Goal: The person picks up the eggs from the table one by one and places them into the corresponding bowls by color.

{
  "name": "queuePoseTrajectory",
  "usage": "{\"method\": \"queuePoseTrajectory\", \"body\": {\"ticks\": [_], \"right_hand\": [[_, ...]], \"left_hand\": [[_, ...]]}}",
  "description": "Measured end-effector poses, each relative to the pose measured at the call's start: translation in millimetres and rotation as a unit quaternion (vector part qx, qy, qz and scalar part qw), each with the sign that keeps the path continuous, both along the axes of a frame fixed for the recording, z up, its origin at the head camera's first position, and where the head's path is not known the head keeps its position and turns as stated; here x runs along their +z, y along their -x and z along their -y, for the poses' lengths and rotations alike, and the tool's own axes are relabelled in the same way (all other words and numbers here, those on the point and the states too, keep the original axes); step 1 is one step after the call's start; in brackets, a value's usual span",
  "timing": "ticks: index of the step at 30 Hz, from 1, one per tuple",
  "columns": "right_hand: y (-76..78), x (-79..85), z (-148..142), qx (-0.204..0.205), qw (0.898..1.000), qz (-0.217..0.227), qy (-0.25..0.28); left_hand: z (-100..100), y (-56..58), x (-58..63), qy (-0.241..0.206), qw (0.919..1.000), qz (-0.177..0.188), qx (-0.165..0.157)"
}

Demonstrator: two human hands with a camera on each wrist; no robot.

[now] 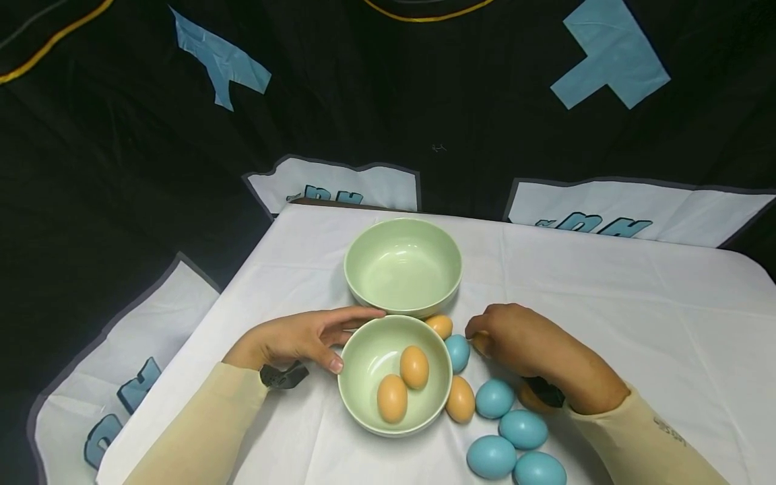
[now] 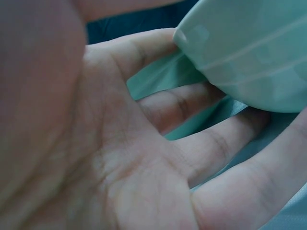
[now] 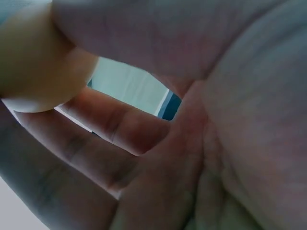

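We see light glinting inside the larger round, glossy pale-green bowl, soft shadows on the white cloth, and dim, blurry wrist views.

The left hand has its palm in plain sight, fingers kinda spread, gaps showing, right up at a pale green bowl. Can't see a couple fingertips, bowl's hiding them. Dark patch up top.

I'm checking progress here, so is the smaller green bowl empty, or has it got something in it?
Not empty: the smaller green bowl holds two orange eggs, both plainly seen lying inside it in the head view.
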State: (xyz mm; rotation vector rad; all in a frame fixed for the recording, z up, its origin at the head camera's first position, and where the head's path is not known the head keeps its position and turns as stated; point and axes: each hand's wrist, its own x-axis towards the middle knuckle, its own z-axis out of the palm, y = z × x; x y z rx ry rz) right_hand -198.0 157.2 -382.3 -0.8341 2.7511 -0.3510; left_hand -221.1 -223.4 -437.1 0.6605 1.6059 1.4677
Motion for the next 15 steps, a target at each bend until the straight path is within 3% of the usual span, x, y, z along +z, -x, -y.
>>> {"method": "queuePoseTrajectory", "body": {"ticks": [15], "right_hand": [[1.5,4.7,-6.1,-0.001,0.998,-0.053,0.035]], "left_hand": [[-1.0,1.8,-0.9,-0.011,0.9999,-0.003,-0.009]]}}
